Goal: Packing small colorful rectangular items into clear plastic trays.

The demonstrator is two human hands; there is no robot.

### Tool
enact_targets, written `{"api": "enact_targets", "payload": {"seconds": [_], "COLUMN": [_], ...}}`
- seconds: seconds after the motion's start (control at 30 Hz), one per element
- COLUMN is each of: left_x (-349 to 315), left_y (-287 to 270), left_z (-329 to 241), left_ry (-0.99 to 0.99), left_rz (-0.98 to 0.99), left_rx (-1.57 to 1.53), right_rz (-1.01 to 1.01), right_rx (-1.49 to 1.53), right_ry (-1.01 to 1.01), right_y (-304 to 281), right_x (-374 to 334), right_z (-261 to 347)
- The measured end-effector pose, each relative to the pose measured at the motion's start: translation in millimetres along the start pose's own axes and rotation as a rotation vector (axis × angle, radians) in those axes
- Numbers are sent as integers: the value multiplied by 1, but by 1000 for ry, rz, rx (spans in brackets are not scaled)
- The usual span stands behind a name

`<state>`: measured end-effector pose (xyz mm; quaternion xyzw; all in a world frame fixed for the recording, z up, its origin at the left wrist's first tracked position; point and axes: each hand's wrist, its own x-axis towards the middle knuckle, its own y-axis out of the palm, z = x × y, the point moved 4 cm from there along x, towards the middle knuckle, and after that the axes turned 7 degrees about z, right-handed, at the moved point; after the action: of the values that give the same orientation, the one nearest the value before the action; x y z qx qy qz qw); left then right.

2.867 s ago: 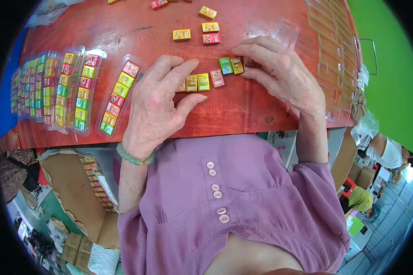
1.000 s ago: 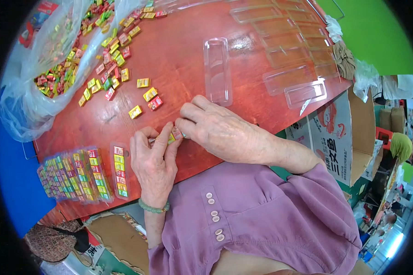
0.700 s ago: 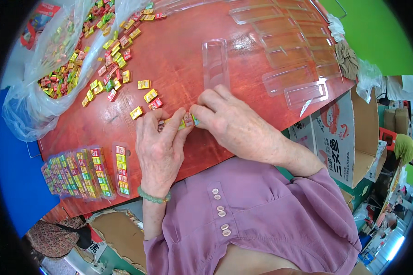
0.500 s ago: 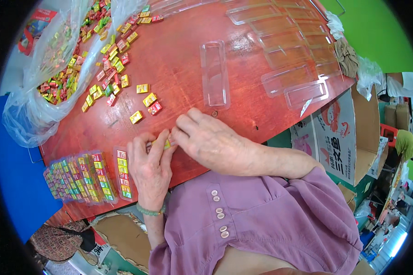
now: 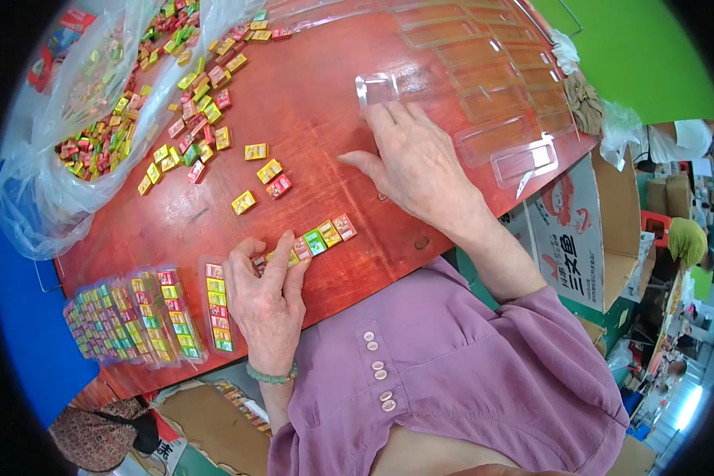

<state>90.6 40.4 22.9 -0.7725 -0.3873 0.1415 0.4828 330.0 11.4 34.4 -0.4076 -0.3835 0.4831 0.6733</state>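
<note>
On the red table, a short row of small colourful boxes (image 5: 325, 236), red, green and yellow, lies end to end in front of me. My left hand (image 5: 266, 297) is closed around the row's left end, thumb and fingers pinching it. Farther off to the right, my right hand (image 5: 424, 166) spreads over a clear plastic tray (image 5: 375, 86), thumb apart and fingers stretched out. It covers the tray's near part, so I cannot tell whether the fingertips touch it. A filled tray (image 5: 219, 309) of the same boxes stands left of my left hand.
Several filled trays (image 5: 135, 321) lie overlapped at the left edge. A clear bag (image 5: 107, 151) heaped with boxes sits at the far left, loose boxes (image 5: 269, 170) spilling from it. Clear trays (image 5: 496, 139) cover the far right. Beyond that edge stands a cardboard carton (image 5: 575, 238).
My right hand has left the boxes beside my left hand and moved far and right onto the clear tray. The row of boxes, hidden before, now shows past my left fingers.
</note>
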Motion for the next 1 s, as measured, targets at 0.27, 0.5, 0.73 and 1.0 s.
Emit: {"api": "enact_targets", "payload": {"seconds": [0.27,0.5,0.73,1.0], "left_x": [-2,-1,2,2], "left_y": [2,-1,1,-2], "left_z": [2,2,5,2], "left_ry": [28,-7,21,28], "left_rz": [-11,15,-6,7], "left_rx": [8,-4,-19,-4], "right_rz": [24,45,89,381], "right_rx": [7,-78,-10,188], "right_ry": [-37,-243,-303,-376], "right_y": [5,1,-11,8], "right_x": [10,12,0,-33], "right_z": [-6,-15,0,47]}}
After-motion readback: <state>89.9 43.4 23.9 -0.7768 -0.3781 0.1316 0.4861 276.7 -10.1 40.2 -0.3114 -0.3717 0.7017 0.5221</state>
